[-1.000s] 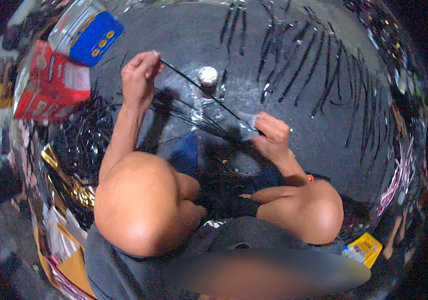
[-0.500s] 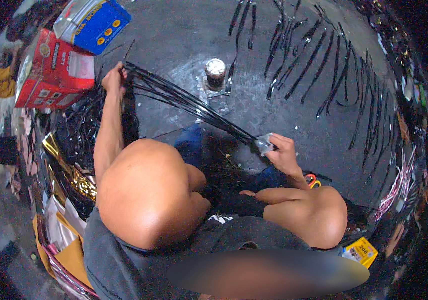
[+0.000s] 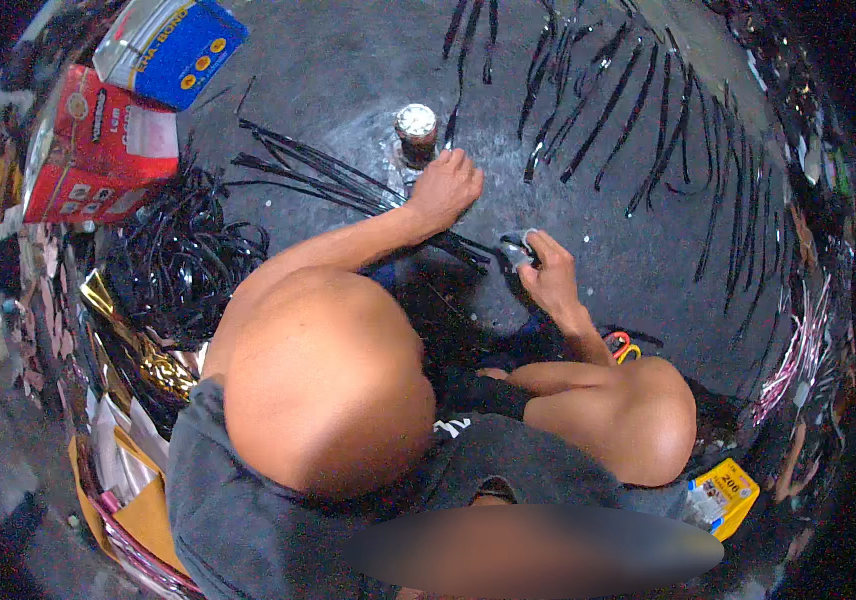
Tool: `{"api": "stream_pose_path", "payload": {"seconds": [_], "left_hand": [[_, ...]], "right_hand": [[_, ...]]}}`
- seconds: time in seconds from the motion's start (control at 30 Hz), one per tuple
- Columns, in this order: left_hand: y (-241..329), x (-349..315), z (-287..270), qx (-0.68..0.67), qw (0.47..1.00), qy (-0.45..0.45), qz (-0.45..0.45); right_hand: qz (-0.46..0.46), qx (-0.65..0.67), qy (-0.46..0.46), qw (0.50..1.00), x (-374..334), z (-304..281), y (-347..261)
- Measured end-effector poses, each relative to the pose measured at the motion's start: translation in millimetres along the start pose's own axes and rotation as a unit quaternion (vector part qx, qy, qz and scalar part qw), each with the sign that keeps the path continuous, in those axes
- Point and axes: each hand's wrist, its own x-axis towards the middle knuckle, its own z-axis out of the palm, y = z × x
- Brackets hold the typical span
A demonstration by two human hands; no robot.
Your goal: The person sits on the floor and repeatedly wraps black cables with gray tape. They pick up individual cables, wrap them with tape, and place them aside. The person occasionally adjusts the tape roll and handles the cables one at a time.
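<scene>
My left hand [image 3: 445, 188] is curled beside a small jar [image 3: 417, 140] with a pale, speckled top and dark sides. Its fingertips are hidden from above, so I cannot make out what they hold. Below that wrist, a bundle of long, thin black strips [image 3: 323, 180] lies slantwise on the dark floor, its far-left ends fanned apart. My right hand [image 3: 553, 275] is closed on a crumpled, pale grey, see-through scrap [image 3: 518, 246], near the strips' right-hand ends.
More black strips [image 3: 663, 125] hang in rows at the upper right. A tangled black heap [image 3: 183, 255] lies left, below a red box [image 3: 108, 150] and a blue-labelled container [image 3: 180, 60]. Scissors [image 3: 626, 347] with red and yellow handles lie by my right knee; a yellow pack [image 3: 730, 495] sits lower right.
My left hand has let go of the strips' far-left ends and moved right, beside the jar. The strips have dropped slack. My right hand has risen slightly, still with the scrap.
</scene>
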Motion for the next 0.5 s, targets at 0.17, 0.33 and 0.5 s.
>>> {"api": "stream_pose_path", "payload": {"seconds": [0.17,0.33,0.5], "left_hand": [[4.2,14.6,26.6,0.109,0.993,-0.034,-0.023],[6.2,13.5,18.9,0.121,0.991,-0.057,-0.027],[4.3,18.9,-18.1,0.043,0.991,-0.121,-0.049]], "right_hand": [[0.043,0.026,-0.008,0.999,-3.9,-0.2,3.5],[0.027,0.051,0.0,0.998,-0.1,-2.3,-5.0],[-0.004,0.048,0.044,0.998,7.2,-7.3,-9.3]]}}
